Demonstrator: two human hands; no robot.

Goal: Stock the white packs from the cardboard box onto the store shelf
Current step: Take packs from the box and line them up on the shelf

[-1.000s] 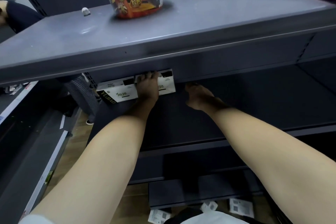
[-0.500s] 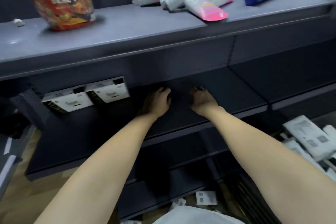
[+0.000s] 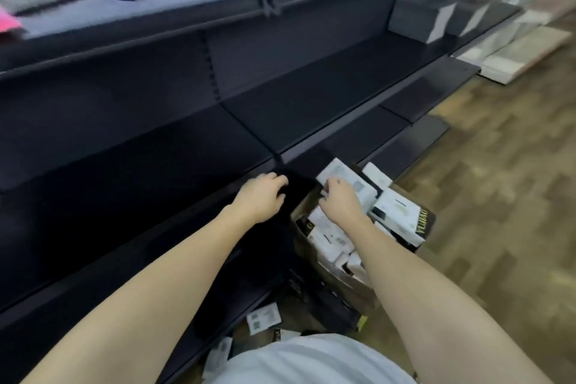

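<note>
Head view: the right hand [image 3: 339,201] reaches into the cardboard box [image 3: 335,277] on the floor, fingers on the white packs [image 3: 394,210]; whether it grips one I cannot tell. The left hand [image 3: 260,198], loosely curled, holds nothing. Better to grip one pack firmly before lifting it to the store shelf [image 3: 149,162].

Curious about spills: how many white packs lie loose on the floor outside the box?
2: one white pack beside the cardboard box, a second pack nearer the camera. Others may be hidden.

Right hand [image 3: 339,201] reaches into cardboard box [image 3: 339,285] of white packs [image 3: 394,212].
</note>
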